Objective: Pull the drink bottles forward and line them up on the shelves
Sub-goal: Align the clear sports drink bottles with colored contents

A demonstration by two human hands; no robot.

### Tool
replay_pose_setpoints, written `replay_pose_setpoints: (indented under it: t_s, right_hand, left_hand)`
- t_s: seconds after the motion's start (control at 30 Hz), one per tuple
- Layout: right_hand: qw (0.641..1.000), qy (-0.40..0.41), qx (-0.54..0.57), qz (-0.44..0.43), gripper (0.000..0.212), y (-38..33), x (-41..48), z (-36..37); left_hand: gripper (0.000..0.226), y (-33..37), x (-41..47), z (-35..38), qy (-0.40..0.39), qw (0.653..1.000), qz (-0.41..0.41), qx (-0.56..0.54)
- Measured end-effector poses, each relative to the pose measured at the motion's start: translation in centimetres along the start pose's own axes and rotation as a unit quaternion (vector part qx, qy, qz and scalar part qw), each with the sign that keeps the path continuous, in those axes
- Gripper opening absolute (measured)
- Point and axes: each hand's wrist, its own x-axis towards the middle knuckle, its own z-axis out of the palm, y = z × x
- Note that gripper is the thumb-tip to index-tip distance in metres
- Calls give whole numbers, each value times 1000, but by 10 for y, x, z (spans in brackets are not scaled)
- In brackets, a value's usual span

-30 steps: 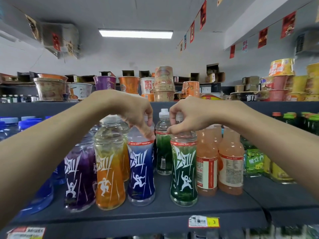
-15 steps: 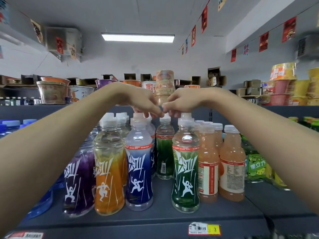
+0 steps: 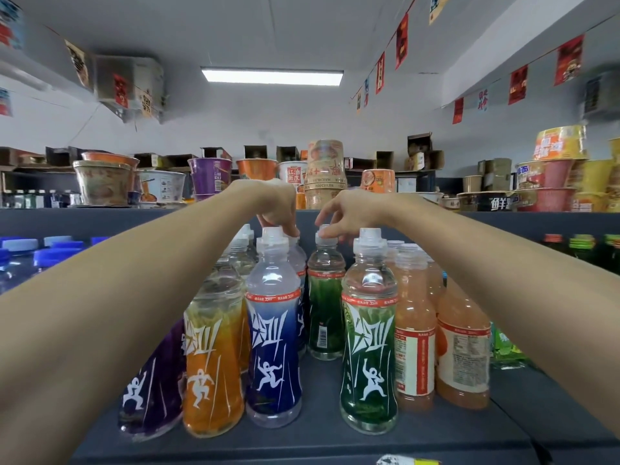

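Rear green bottle [image 3: 325, 297] centre frame, upright, 1 row back from the front line; right hand [image 3: 355, 213] has thumb and fingertips pinched on its white cap. Left hand [image 3: 276, 204] just left of it, fingers curled down over the top of the rear blue bottle [image 3: 301, 260]; that cap is mostly hidden behind the front blue bottle [image 3: 273, 347], so exact contact is hard to see. The 2 hands are close, not touching. Front line, left to right: purple bottle [image 3: 154, 391] at lower left, orange bottle [image 3: 211, 370], front blue bottle, a gap, front green bottle [image 3: 369, 357], then 2 peach juice bottles [image 3: 414, 330] just beside it. All stand on the dark grey shelf [image 3: 318, 441], price tag [image 3: 407, 460] on its lip at bottom centre. Blue-capped water bottles [image 3: 50, 256] at left edge, noodle cups [image 3: 100, 181] on the upper shelf [image 3: 100, 223] across mid frame.
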Motion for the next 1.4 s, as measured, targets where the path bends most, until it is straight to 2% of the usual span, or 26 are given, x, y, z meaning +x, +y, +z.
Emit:
replay_pose_setpoints:
  t_s: [0.27,0.47,0.57,0.6,0.7,0.77,0.9,1.4]
  right_hand:
    - [998,19,52,-2,38,7,2,10]
    - [995,-18,97,-12,30,6,-6,4]
    - [994,-24,111,-7,30,7,-6,3]
    - [993,-25,116,-1,32,7,-7,3]
    - [998,-20,64,14,49,6,-6,6]
    - [999,-12,44,13,55,6,-5,10]
    - [997,-25,75,10,41,6,-8,7]
    - [990,-87,107,0,33,-2,-18,-5]
  left_hand:
    - [17,-4,-2,-4,-16,999,34,-30]
    - [20,-5,-1,-2,-33,996,55,-62]
    - [12,-7,3,1,-42,994,50,-93]
    - [15,-7,4,3,-42,993,50,-95]
    - [44,-7,3,9,-48,995,54,-71]
    - [50,-5,3,8,-53,996,53,-55]
    - [50,2,1,-1,-84,994,45,-58]
    - [44,0,-14,-6,-113,987,60,-100]
